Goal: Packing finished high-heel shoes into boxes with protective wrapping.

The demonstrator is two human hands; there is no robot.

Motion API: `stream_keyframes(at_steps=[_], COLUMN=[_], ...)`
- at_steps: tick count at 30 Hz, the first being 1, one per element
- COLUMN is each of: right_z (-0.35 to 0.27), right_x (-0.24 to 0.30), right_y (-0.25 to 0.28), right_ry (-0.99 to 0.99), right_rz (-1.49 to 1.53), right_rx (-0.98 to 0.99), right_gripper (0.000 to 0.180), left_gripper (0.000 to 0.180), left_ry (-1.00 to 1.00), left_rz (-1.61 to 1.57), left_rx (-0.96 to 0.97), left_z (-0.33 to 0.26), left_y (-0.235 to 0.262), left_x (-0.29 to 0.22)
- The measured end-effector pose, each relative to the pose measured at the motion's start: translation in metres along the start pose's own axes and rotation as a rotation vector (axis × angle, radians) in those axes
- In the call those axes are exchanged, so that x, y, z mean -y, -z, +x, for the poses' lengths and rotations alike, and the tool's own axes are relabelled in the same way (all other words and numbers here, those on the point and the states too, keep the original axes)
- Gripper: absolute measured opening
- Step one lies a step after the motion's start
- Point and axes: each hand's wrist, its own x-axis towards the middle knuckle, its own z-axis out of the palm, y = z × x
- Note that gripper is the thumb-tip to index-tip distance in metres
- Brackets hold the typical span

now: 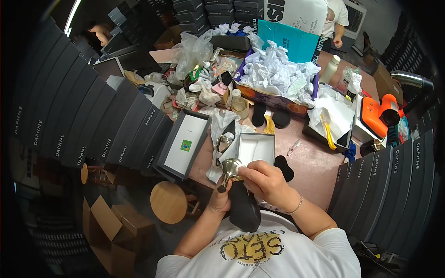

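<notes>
Close to my body, my left hand (219,200) is closed round a high-heeled shoe (244,208) with a dark rounded front and a shiny metallic heel end (230,167). My right hand (266,180) has its fingers pinched against the metallic part; a bit of something pale shows at the fingertips, too small to name. Just beyond the hands lies an open white-lined shoebox (256,144). Left of it, another shoe (225,143) with a metallic part rests on white wrapping paper (221,123). A black insole-shaped piece (284,168) lies right of my right hand.
Stacked dark shoeboxes (92,116) wall the left, more (384,185) the right. An open grey box (184,146) leans at the table's left edge. Behind are crumpled paper (278,69), a glass jar (239,106), a yellow-handled brush (328,132) and an orange device (373,116). Another person (338,23) stands far back.
</notes>
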Motion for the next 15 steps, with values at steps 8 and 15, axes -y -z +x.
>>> stream_keyframes(at_steps=[8, 15], right_z=[-0.004, -0.012], right_x=[0.012, 0.011], right_y=[0.004, 0.001], right_ry=[0.023, -0.020], right_rz=[-0.034, -0.025], right_rx=[-0.029, -0.028], right_gripper=[0.035, 0.031], left_gripper=[0.047, 0.048], left_ry=[0.008, 0.018], left_rz=[-0.019, -0.022], left_rx=[0.048, 0.054], left_z=[-0.001, 0.003], left_y=[0.005, 0.001], left_x=[0.006, 0.002])
